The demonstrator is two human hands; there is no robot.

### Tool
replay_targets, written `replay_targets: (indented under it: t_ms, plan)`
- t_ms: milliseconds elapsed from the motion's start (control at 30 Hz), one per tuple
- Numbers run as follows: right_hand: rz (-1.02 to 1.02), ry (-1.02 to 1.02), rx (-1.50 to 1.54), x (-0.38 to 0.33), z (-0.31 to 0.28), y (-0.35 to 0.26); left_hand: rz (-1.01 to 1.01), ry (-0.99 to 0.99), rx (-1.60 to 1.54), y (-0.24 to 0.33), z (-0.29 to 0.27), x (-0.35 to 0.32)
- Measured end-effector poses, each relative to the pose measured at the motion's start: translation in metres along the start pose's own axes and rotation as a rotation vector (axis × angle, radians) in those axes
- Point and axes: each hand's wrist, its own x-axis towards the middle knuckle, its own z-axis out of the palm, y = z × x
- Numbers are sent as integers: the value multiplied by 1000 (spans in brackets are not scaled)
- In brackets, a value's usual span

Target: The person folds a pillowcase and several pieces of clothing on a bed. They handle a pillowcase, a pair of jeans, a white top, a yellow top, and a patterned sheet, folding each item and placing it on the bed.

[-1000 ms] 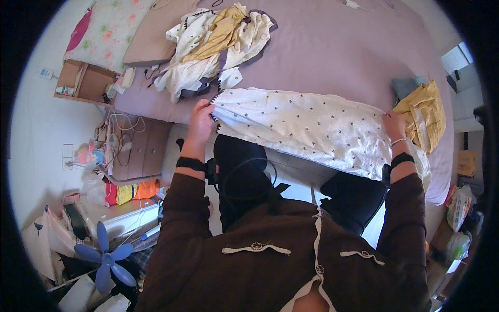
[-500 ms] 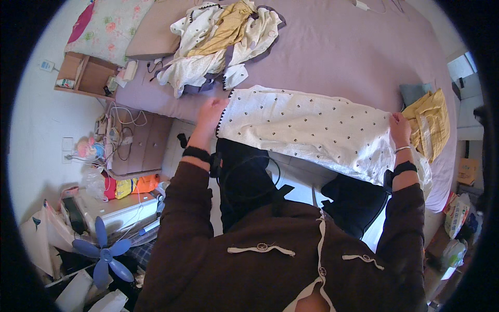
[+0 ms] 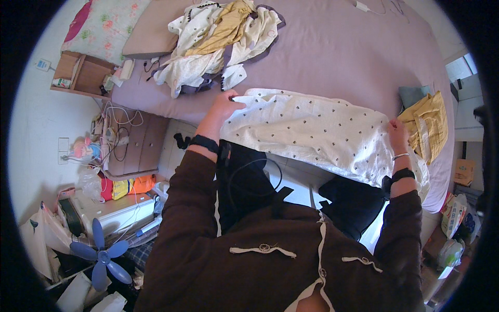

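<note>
A person in a dark brown jacket is standing at the edge of a bed (image 3: 332,57) covered in a mauve sheet, spreading a cream garment with small dark dots (image 3: 312,132) across the near side of the mattress. The left hand (image 3: 224,104) is pinching the garment's left end, its grip closing on the fabric edge between thumb and fingers. The right hand (image 3: 397,136) is pressing on the garment's right end; its fingers are curling into the cloth, though whether that grip is fully closing on the fabric cannot be told from this angle. The garment is lying stretched between the two hands, its lower edge hanging slightly over the side of the bed. Just beside the right hand, a folded yellow cloth (image 3: 429,125) is resting on the sheet with a small grey-blue item (image 3: 413,95) touching its upper left side. Farther up the bed, well apart from the hands, a heap of white and mustard clothes (image 3: 218,39) is lying near a floral pillow (image 3: 106,23). A blue fan (image 3: 101,257) is standing on the floor at lower left.
</note>
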Motion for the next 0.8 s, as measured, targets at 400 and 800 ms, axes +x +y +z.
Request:
replay_targets:
  t_ms: [400, 800]
  plan:
    - [-27, 6, 22, 1, 9, 1, 208, -115, -669, 8, -27, -57]
    - [5, 10, 23, 2, 5, -8, 73, 387, -162, -16, -6, -6]
